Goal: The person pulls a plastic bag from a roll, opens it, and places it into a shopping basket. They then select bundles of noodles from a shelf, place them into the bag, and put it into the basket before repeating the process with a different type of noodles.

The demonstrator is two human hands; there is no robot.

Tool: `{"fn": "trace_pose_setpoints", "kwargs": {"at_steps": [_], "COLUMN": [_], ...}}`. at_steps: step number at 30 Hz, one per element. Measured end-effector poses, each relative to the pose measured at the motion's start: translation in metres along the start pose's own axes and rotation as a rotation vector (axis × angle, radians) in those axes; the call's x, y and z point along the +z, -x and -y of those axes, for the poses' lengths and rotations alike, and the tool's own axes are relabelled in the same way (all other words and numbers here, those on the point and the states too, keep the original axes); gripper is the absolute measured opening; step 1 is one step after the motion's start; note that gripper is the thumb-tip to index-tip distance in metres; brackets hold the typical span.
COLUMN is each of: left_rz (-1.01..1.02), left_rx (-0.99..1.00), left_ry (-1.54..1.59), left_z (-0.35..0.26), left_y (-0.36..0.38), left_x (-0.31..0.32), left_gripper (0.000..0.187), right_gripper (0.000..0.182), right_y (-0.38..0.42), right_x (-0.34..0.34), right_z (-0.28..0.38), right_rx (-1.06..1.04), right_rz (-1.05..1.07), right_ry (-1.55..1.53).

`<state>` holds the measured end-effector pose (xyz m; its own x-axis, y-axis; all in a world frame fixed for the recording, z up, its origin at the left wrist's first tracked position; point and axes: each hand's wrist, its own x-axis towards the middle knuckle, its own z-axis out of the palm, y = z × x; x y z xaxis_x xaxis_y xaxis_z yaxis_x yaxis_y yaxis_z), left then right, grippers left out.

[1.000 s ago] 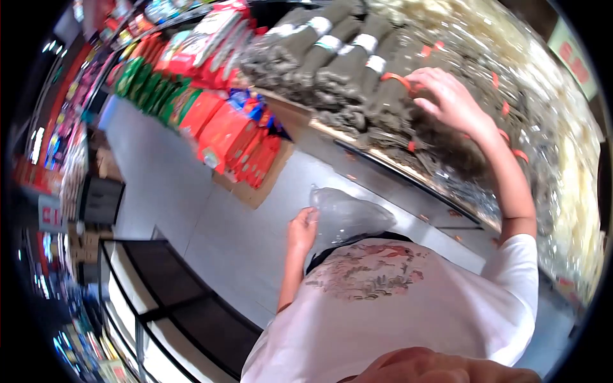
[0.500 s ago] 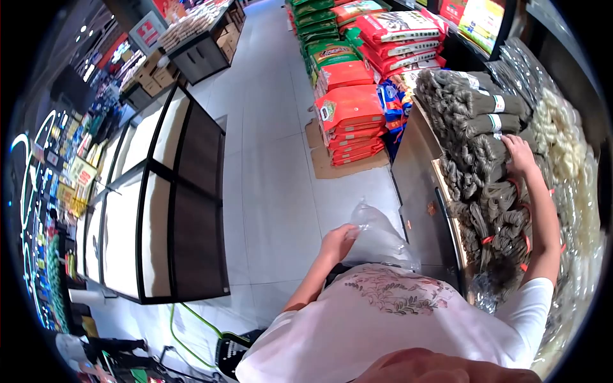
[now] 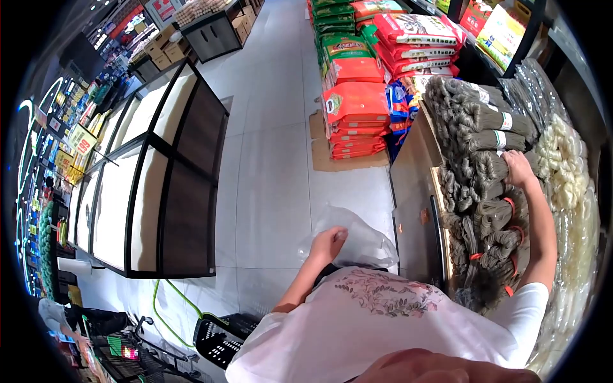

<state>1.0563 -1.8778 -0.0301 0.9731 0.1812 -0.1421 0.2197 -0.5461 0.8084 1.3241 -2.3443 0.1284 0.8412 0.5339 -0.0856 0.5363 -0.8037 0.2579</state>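
My left hand (image 3: 331, 242) is closed on the edge of a clear plastic bag (image 3: 367, 239), which hangs loosely in front of my shirt. To the right, my right hand (image 3: 518, 169) has its fingers curled over the end of a bundle of dried noodles (image 3: 488, 165), grey-brown and folded; the fingertips are partly hidden against it. That bundle lies in a stack with similar ones, several wrapped with white paper bands (image 3: 501, 139). Nearer me are looped noodle bundles (image 3: 501, 246) tied with red bands.
Pale noodles in clear wrapping (image 3: 562, 172) lie beyond the grey-brown ones. Red rice bags (image 3: 357, 105) are stacked on cardboard (image 3: 322, 159) ahead. A black-framed bin (image 3: 185, 210) stands to the left. A black shopping basket (image 3: 214, 338) is low on my left.
My left hand has moved left with the plastic bag, which now spreads wider. My right hand stays at the noodle bundle. The whole view has shifted slightly.
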Motion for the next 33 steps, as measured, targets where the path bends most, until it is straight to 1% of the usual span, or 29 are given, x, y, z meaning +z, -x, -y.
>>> {"fn": "trace_pose_setpoints", "kwargs": {"at_steps": [2,3,4,5,6,10,12,13,17,20,21,22,24,25,26,28,30,33], "left_rz": [-0.009,-0.057,-0.05,-0.022,0.002,0.023,0.048,0.049,0.054,0.034,0.016,0.016,0.01,0.01,0.021,0.031,0.055,0.024], "left_rx": [0.005,0.062,0.06,0.009,-0.04,-0.057,-0.057,-0.055,0.025,0.092,0.134,0.133,0.141,0.139,0.11,0.079,0.011,-0.01], "left_ry": [-0.015,-0.014,-0.02,-0.015,-0.012,-0.051,-0.059,-0.063,-0.045,-0.036,-0.012,-0.012,0.005,0.007,-0.006,-0.018,-0.033,0.004], "left_z": [-0.003,0.007,0.006,0.002,0.0,-0.005,-0.009,-0.009,-0.016,-0.012,-0.008,-0.004,0.002,0.002,0.002,0.001,0.002,0.009], "left_y": [0.0,-0.002,-0.001,-0.002,-0.003,-0.007,-0.011,-0.013,-0.02,-0.022,-0.023,-0.024,-0.025,-0.025,-0.024,-0.023,-0.022,-0.023], "left_x": [0.0,0.006,0.005,0.003,0.001,-0.001,0.001,0.002,0.003,0.003,0.004,0.004,0.003,0.001,-0.002,-0.009,-0.015,-0.019], "left_gripper": [0.018,0.02,0.02,0.02,0.02,0.019,0.019,0.019,0.017,0.017,0.017,0.017,0.017,0.017,0.017,0.017,0.018,0.021], "right_gripper": [0.06,0.06,0.061,0.06,0.06,0.059,0.061,0.064,0.066,0.065,0.061,0.061,0.056,0.051,0.051,0.05,0.05,0.052], "right_y": [0.004,0.005,0.005,0.008,0.011,0.019,0.021,0.021,0.016,0.011,0.01,0.008,0.005,0.004,0.002,-0.001,0.0,0.002], "right_x": [-0.01,-0.005,-0.004,-0.005,-0.006,-0.03,-0.037,-0.042,-0.054,-0.079,-0.088,-0.097,-0.115,-0.127,-0.136,-0.154,-0.174,-0.19], "right_z": [0.008,0.003,0.001,0.0,-0.001,0.012,0.016,0.019,0.028,0.046,0.055,0.062,0.077,0.089,0.097,0.112,0.134,0.162], "right_rx": [-0.019,-0.046,-0.073,-0.084,-0.08,-0.016,-0.018,-0.006,-0.03,-0.064,-0.103,-0.104,-0.091,-0.108,-0.11,-0.047,-0.081,-0.15], "right_rz": [-0.053,-0.096,-0.141,-0.166,-0.166,-0.137,-0.222,-0.232,-0.303,-0.282,-0.356,-0.356,-0.338,-0.384,-0.383,-0.232,-0.233,-0.215], "right_ry": [0.011,-0.004,-0.017,-0.041,-0.046,-0.024,-0.003,-0.007,0.064,0.067,0.08,0.079,0.124,0.149,0.149,0.173,0.176,0.085]}}
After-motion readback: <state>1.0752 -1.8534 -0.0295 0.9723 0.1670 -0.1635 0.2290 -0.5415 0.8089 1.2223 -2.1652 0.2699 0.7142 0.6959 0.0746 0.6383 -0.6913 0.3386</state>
